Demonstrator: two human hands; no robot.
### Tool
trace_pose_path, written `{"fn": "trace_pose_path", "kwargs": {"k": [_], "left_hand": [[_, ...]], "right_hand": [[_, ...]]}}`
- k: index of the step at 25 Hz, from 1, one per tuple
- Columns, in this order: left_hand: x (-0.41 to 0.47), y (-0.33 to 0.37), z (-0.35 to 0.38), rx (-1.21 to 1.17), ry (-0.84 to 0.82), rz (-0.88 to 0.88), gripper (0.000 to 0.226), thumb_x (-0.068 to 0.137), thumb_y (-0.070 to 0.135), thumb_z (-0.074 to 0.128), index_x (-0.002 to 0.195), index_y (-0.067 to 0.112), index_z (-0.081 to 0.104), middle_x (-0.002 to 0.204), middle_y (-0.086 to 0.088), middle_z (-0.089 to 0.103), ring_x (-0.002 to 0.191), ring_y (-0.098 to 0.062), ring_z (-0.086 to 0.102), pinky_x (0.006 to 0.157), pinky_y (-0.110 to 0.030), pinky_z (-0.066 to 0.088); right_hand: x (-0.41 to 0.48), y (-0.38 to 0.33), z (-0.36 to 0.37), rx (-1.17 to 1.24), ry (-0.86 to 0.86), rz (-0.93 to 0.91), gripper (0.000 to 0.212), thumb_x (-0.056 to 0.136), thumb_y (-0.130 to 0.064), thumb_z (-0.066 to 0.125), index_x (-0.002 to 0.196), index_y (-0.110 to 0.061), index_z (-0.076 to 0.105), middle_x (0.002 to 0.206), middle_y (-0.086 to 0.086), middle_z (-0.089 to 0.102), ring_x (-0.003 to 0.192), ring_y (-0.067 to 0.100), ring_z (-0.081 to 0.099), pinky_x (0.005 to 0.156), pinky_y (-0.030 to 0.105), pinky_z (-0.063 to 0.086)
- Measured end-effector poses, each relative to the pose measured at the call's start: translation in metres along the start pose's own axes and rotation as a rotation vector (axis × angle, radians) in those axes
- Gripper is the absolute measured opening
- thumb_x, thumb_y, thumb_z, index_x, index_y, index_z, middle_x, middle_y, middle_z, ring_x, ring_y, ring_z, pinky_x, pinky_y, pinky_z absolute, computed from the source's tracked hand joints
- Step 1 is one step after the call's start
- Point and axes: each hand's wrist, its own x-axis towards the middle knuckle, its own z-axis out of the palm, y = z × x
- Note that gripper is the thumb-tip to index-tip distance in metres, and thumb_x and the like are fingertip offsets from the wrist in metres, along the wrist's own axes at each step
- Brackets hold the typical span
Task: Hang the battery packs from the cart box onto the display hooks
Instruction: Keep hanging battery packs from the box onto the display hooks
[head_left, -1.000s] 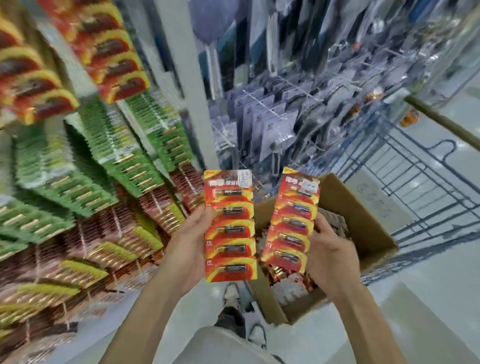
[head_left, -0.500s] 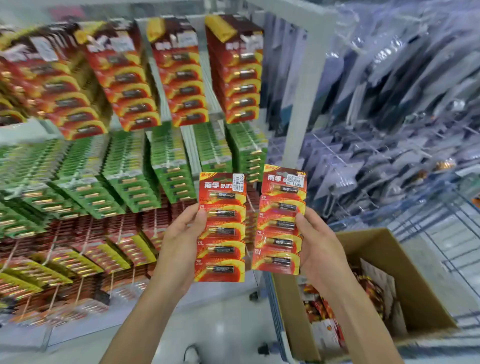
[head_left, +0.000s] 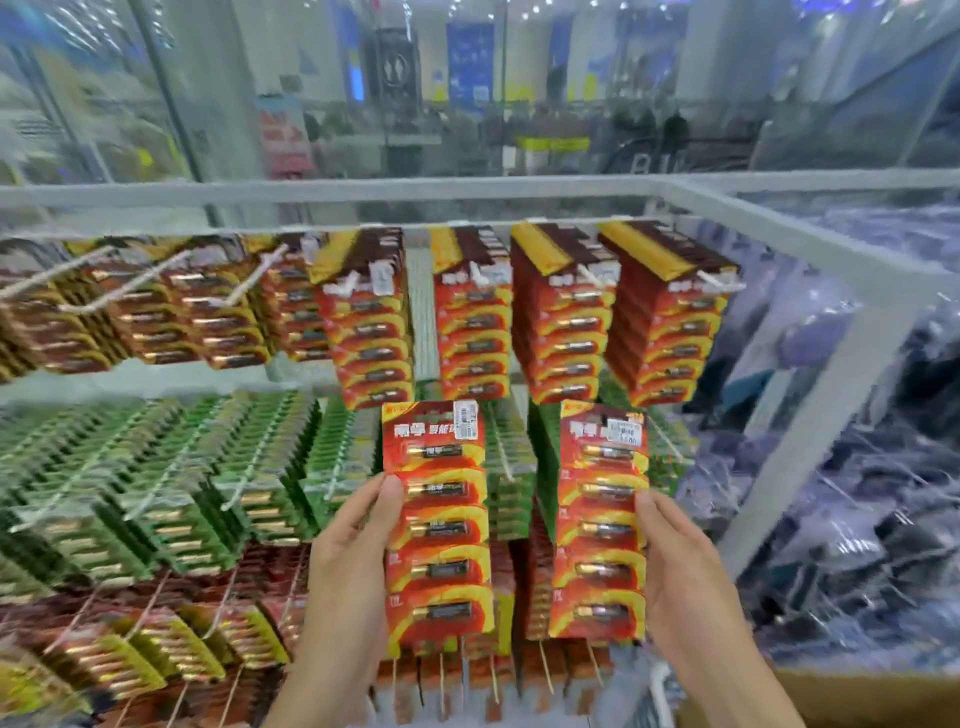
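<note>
Nearest to us, the left hand (head_left: 353, 566) grips a red battery strip (head_left: 436, 525) by its left edge, thumb on the front and fingers (head_left: 358, 506) curled behind; the right hand (head_left: 680, 571) grips a second red strip (head_left: 600, 525) by its right edge in the same way, so both hands are closed around their cards. We hold the two strips upright and side by side, slightly apart, in front of the display. At the lower right corner we see a brown edge of the cardboard box (head_left: 857, 696). Behind the strips hang green packs (head_left: 171, 478) on white hooks, with red-and-yellow packs (head_left: 156, 639) below them. Farther up, matching red packs (head_left: 561, 322) fill the top-row hooks (head_left: 719, 283) under a grey frame rail (head_left: 467, 189). Beyond it the shop interior is blurred.
</note>
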Motion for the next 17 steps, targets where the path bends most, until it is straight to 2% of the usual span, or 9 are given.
{"fn": "trace_pose_path", "kwargs": {"k": [2,4,7,9,12,17], "left_hand": [[0.009,0.015,-0.010,-0.022,-0.007,0.021,0.032,0.097,0.034,0.061,0.120,0.015,0.072,0.106,-0.015,0.079,0.091,-0.038,0.077,0.071,-0.044,0.061],[0.018,0.033,-0.019,-0.025,-0.017,0.051,0.033,0.095,0.034,0.062,0.119,0.015,0.073,0.106,-0.017,0.078,0.091,-0.041,0.077,0.078,-0.048,0.060],[0.030,0.057,-0.024,-0.027,-0.024,0.127,0.034,0.092,0.036,0.063,0.119,0.017,0.073,0.106,-0.015,0.079,0.092,-0.040,0.077,0.086,-0.054,0.059],[0.037,0.071,-0.021,-0.012,-0.017,0.196,0.030,0.093,0.038,0.063,0.115,0.021,0.075,0.107,-0.013,0.079,0.093,-0.038,0.077,0.084,-0.056,0.060],[0.045,0.083,-0.013,-0.002,-0.008,0.262,0.023,0.100,0.035,0.058,0.102,0.026,0.079,0.103,-0.011,0.080,0.087,-0.037,0.078,0.072,-0.050,0.064],[0.053,0.082,-0.008,-0.006,0.026,0.280,0.023,0.101,0.033,0.058,0.097,0.032,0.081,0.107,-0.008,0.079,0.093,-0.033,0.078,0.080,-0.048,0.060]], "right_hand": [[0.008,0.003,0.018,0.025,-0.002,0.009,0.051,0.087,-0.033,0.062,0.133,-0.011,0.062,0.118,0.013,0.075,0.101,0.031,0.074,0.077,0.046,0.056],[0.015,0.004,0.037,0.031,-0.003,0.026,0.052,0.088,-0.033,0.062,0.136,-0.013,0.060,0.118,0.010,0.075,0.105,0.031,0.074,0.080,0.047,0.056],[0.018,0.005,0.059,0.042,-0.019,0.048,0.043,0.095,-0.031,0.059,0.135,-0.016,0.060,0.116,0.008,0.076,0.104,0.032,0.074,0.084,0.049,0.055],[0.018,0.006,0.069,0.055,-0.014,0.056,0.038,0.097,-0.029,0.058,0.133,-0.015,0.061,0.114,0.007,0.077,0.100,0.030,0.075,0.083,0.049,0.056],[0.019,0.006,0.074,0.048,-0.012,0.072,0.038,0.092,-0.028,0.062,0.126,-0.011,0.063,0.116,0.010,0.076,0.102,0.032,0.073,0.086,0.050,0.055],[0.022,-0.007,0.069,0.014,-0.040,0.057,0.037,0.094,-0.029,0.061,0.125,-0.011,0.066,0.111,0.011,0.077,0.096,0.031,0.076,0.091,0.053,0.054]]}}
